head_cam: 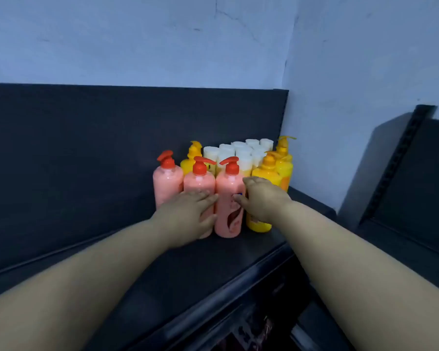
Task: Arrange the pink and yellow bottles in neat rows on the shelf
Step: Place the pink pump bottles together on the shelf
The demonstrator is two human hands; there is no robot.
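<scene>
Three pink pump bottles with red caps stand in a front row on the black shelf (213, 262): a left one (167, 183), a middle one (199, 182) and a right one (229, 211). My left hand (185, 216) lies with straight fingers against the front of the middle pink bottle. My right hand (260, 200) is curled round the right side of the right pink bottle, thumb on its label. Yellow pump bottles stand behind at the left (192, 160), at the right front (265, 173) and at the far right (285, 165).
Several white-capped bottles (241, 153) are packed between the yellow ones against the shelf's dark back panel (86, 148). The pale wall (340, 72) closes the right corner. Another dark shelf unit (416, 186) stands at the right. A lower shelf level shows below the front edge.
</scene>
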